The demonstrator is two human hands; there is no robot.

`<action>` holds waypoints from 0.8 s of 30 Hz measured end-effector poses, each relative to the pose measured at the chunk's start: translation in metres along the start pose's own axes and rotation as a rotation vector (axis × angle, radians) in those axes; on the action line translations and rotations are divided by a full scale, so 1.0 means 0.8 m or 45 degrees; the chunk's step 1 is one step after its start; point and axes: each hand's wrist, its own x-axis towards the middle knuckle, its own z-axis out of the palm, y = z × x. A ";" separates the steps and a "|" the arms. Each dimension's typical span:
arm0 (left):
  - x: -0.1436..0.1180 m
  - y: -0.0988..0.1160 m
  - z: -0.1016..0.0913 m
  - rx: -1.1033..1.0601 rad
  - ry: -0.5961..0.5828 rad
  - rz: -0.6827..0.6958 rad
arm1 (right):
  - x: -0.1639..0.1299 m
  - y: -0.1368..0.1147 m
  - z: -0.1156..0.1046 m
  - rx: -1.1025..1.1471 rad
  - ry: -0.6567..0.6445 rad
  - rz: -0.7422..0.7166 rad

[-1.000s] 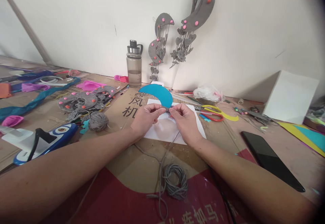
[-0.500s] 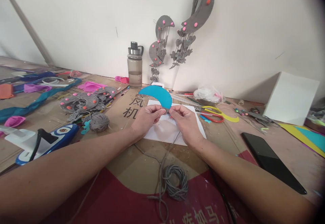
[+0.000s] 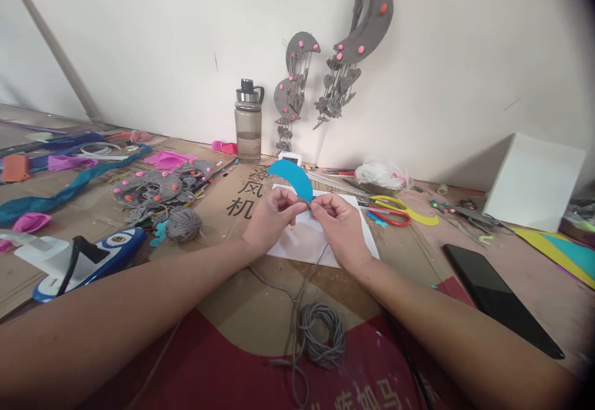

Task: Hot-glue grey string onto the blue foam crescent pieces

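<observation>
Between my two hands stands a blue crescent (image 3: 294, 175), its lower tip pinched at my fingertips. My left hand (image 3: 274, 214) is closed on that tip from the left, thumb against forefinger. From the right, my right hand (image 3: 338, 221) pinches at the same spot, where a bit of grey yarn shows at the tip. A strand of grey yarn (image 3: 307, 281) runs down from my right hand toward a coiled grey yarn bundle (image 3: 323, 335) on the cardboard. Beneath both hands lies a white sheet (image 3: 307, 250). Fingers partly hide the crescent's tip.
Scissors (image 3: 390, 210) lie right of the sheet, a black phone (image 3: 499, 298) farther right. At left are a yarn ball (image 3: 183, 224), grey felt pieces (image 3: 153, 190) and a blue-and-white glue gun (image 3: 100, 261). A water bottle (image 3: 248, 128) stands by the wall, near hanging grey crescents (image 3: 367, 31).
The blue crescent has shifted slightly right and down, and less of it shows above my fingers. Both hands stay pinched together at its tip. The whole view has moved slightly.
</observation>
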 end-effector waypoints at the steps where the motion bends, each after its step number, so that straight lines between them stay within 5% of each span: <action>1: -0.001 0.000 0.000 0.061 0.020 0.031 | -0.001 -0.001 0.000 -0.012 0.003 -0.003; 5: -0.003 0.002 0.002 0.227 0.080 0.082 | -0.002 -0.004 0.001 -0.086 0.022 -0.039; 10: -0.005 0.002 0.006 0.132 0.003 0.110 | -0.003 -0.006 0.001 -0.144 0.028 -0.079; 24: -0.004 0.007 0.008 0.064 0.111 0.037 | -0.008 0.000 0.003 -0.130 -0.157 -0.183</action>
